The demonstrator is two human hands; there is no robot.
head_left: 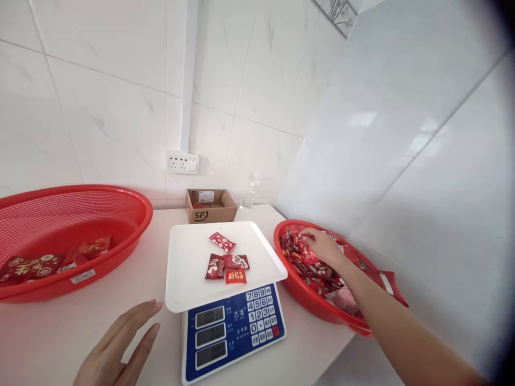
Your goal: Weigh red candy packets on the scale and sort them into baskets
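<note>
A blue electronic scale [233, 329] with a white weighing tray [189, 273] stands in the middle of the white table. Several red candy packets [226, 261] lie on the tray. My right hand [324, 247] reaches into the red basket [309, 300] at the right, fingers curled over the red candy packets [317, 268] piled in it; whether it grips one I cannot make out. My left hand [116, 348] rests open and flat on the table, just left of the scale, holding nothing.
A large red oval basket [76, 214] with a few red packets stands at the left. A small open cardboard box [211, 205] and a clear plastic bottle [250, 192] sit by the tiled back wall, under a wall socket [183, 162]. A tiled wall closes the right side.
</note>
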